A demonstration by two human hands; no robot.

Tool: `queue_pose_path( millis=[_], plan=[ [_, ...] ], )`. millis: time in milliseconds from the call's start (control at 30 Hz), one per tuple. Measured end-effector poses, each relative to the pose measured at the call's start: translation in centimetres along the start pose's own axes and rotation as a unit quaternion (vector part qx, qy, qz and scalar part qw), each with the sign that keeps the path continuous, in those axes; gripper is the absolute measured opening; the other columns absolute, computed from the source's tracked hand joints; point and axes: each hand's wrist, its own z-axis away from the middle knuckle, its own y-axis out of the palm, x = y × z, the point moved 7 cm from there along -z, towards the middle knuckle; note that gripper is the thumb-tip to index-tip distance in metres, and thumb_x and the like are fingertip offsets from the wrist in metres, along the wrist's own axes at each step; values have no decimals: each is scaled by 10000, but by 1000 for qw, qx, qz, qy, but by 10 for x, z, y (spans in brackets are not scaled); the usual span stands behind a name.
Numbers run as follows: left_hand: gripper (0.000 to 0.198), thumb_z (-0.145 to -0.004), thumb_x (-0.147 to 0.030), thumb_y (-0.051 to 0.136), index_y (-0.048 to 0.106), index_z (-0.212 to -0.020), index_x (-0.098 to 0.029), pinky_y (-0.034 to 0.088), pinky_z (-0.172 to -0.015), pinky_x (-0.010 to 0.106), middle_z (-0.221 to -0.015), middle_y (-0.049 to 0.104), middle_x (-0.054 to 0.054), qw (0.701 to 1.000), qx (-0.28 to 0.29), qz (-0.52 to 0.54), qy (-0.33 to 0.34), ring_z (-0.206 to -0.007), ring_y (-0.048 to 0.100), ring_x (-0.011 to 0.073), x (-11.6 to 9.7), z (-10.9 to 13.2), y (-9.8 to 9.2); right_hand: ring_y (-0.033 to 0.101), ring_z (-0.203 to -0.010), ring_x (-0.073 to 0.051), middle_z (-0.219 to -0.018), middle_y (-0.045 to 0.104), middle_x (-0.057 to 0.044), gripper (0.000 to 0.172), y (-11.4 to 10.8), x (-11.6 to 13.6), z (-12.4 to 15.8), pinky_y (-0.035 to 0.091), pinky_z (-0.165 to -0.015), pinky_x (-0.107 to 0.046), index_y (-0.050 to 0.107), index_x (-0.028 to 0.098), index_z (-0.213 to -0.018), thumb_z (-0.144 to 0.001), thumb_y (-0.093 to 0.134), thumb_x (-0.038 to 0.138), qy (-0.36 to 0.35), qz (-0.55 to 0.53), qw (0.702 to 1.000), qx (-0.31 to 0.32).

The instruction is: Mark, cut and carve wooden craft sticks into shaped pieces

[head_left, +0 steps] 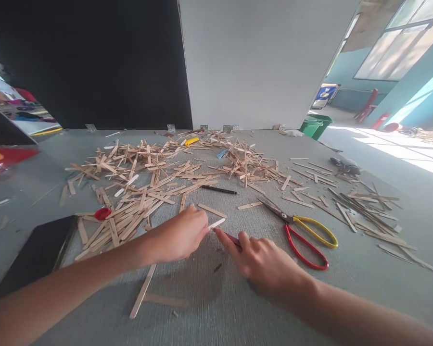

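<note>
Above the table, my left hand (pixel 183 234) is closed on a pale wooden craft stick (pixel 217 223) whose far end pokes out past the fingers. Close beside it, my right hand (pixel 265 262) grips a slim tool with a dark reddish handle (pixel 234 240). Its tip meets the stick near my left fingertips; the tip's kind is too small to make out. Scissors (pixel 286 218) with one yellow and one red handle lie just right of my right hand. Beyond both hands rests a black pen (pixel 219 190). Another craft stick (pixel 143 291) lies below my left wrist.
Loose craft sticks (pixel 130 221) pile across the table's left and back. Darker strips (pixel 368 216) lie at right. A black flat object (pixel 36 254), a red cap (pixel 102 213) and a yellow object (pixel 192 141) sit around. Upright panels (pixel 267 62) stand behind.
</note>
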Motion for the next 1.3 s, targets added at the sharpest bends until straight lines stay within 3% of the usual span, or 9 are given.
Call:
queue_pose_path(
  millis=[100,167,267,367,567,667,767,1033,1300],
  plan=[
    [352,-1008,-312,392,434,-670,-224,413,-586,299,-605,532,-10,1000,-12,-16,6,-528,550,143,-6,1,3,553,-427,-180,-655,635,-77,564,-9,15,-2,332,-350,-300,524,-84,-1432,-877,534,14,33,40,998,-29],
    [362,-1015,-304,373,429,-665,-232,419,-620,315,-580,524,-2,1000,-19,-23,4,-593,583,175,-7,2,2,570,-449,-181,-685,647,-81,604,-5,10,-4,341,-365,-302,490,-78,-1465,-873,549,28,23,36,999,-16],
    [380,-1027,-311,364,432,-661,-237,407,-563,304,-519,512,-10,1000,-12,-13,-6,-551,601,183,-5,1,2,621,-518,-166,-854,676,-65,766,12,-17,-5,381,-427,-310,381,60,-1578,-840,583,26,-23,-19,999,29],
    [401,-1024,-312,375,427,-634,-237,380,-478,279,-452,494,-25,1000,-4,8,-17,-420,564,155,-3,-3,3,607,-519,-150,-843,665,-28,712,16,-31,-7,375,-461,-312,378,142,-1589,-903,479,-20,-54,-38,998,19],
    [436,-1008,-289,392,412,-575,-240,420,-520,288,-419,500,-9,999,-25,31,-7,-428,558,157,0,-8,7,603,-486,-178,-769,677,-121,646,4,-6,-11,310,-386,-318,426,-93,-1495,-861,520,-15,28,6,999,33],
    [426,-1006,-315,400,416,-588,-236,395,-459,268,-430,500,-13,998,-32,46,-9,-392,555,151,3,-9,9,616,-539,-162,-870,680,-67,761,15,-20,-11,364,-445,-313,350,72,-1592,-864,561,1,-17,-38,998,42],
    [419,-1003,-330,408,408,-596,-234,372,-412,240,-443,496,-18,997,-33,64,-10,-385,582,152,6,-12,10,609,-549,-163,-877,671,-34,716,27,-44,-11,373,-481,-321,346,181,-1609,-931,505,15,-48,-50,997,37],
    [453,-997,-312,417,413,-551,-237,394,-449,259,-394,474,-16,996,-56,70,5,-374,555,159,10,-16,16,614,-498,-176,-833,689,-113,754,11,-17,-15,236,-410,-335,390,22,-1562,-821,499,-70,26,-20,996,89],
    [389,-999,-312,419,405,-618,-232,380,-378,220,-490,535,-23,994,-56,98,-5,-361,578,147,10,-15,21,560,-528,-134,-872,686,-23,663,25,-62,-10,315,-519,-310,405,242,-1597,-978,476,17,-78,-96,992,38]
  ],
)
